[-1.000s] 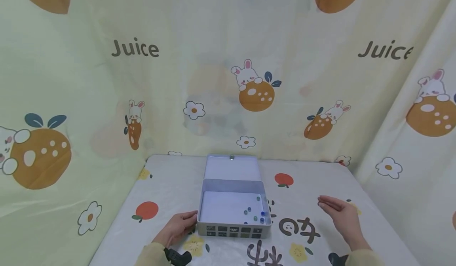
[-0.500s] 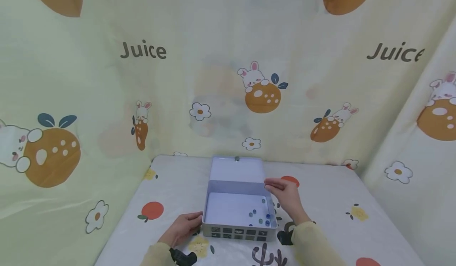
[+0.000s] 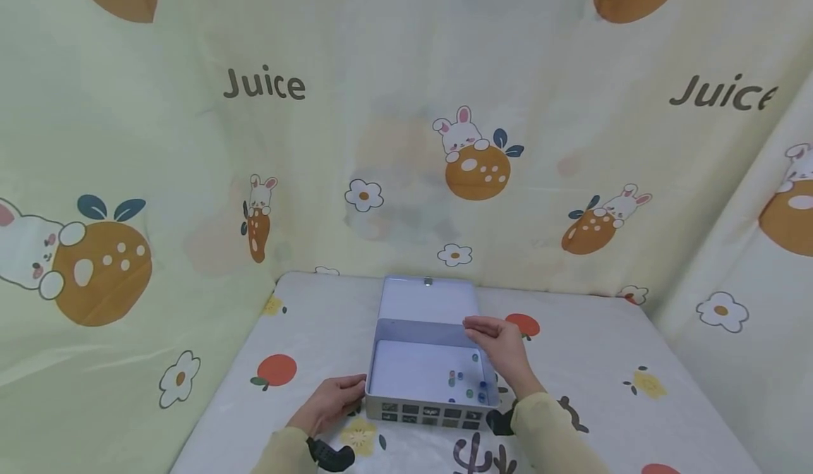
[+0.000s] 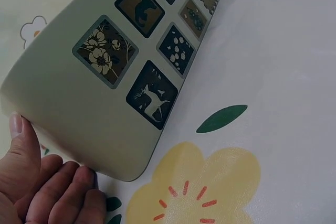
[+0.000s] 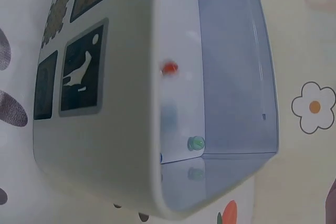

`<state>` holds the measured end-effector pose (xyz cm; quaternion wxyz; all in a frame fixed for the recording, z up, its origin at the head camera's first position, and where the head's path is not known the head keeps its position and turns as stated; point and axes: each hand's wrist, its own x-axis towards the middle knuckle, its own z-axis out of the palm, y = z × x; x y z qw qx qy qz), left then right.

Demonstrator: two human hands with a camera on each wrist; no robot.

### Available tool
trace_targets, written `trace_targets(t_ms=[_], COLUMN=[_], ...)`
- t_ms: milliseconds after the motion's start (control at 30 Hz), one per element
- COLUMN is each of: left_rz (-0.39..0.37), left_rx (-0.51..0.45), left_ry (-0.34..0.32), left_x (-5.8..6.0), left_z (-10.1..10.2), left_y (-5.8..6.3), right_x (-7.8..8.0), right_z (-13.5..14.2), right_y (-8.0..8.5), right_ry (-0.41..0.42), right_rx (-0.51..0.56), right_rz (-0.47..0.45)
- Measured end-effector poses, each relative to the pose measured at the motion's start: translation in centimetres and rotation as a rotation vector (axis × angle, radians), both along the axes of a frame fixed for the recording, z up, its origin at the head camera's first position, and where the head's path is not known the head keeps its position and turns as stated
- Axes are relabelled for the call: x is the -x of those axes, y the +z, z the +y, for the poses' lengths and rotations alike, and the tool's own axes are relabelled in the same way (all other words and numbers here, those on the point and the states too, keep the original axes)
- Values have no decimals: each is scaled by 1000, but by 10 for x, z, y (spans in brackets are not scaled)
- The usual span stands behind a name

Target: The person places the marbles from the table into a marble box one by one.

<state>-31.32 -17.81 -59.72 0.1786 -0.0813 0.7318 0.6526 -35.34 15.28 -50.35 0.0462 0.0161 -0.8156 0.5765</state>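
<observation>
A pale tin box (image 3: 432,412) with small animal and flower pictures on its front stands on the cloth, its lid (image 3: 428,299) swung up at the back. Several green and blue glass marbles (image 3: 470,393) lie in its right half. Among them shows a red marble (image 5: 169,67), blurred in the right wrist view. My right hand (image 3: 504,350) hovers over the box's right rear, thumb and fingertips close together; no marble shows between them. At the left side rests my left hand (image 3: 327,402), its thumb (image 4: 23,135) against the box's corner and the fingertips partly hidden.
A white cloth (image 3: 317,333) printed with fruit, flowers and dark lettering covers the table. Behind it and along both sides hang patterned curtains (image 3: 394,142). Black straps (image 3: 332,454) sit at the wrists.
My right hand has come leftward from the right of the table to above the box. A red marble now shows inside. The left hand stays at the box; the head view has shifted slightly.
</observation>
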Motion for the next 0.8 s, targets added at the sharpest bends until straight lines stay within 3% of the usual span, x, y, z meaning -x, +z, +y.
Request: trace_targets(t_ms=[633, 800], left_rz=[10, 8], left_rx=[2, 13], left_ry=[-10, -4], left_x=[-3, -2], left_z=[-11, -16], left_y=[-1, 3], right_x=[-1, -3], right_z=[0, 3], right_y=[1, 6], right_ry=[-13, -5], right_rx=[12, -21], right_rz=[4, 5])
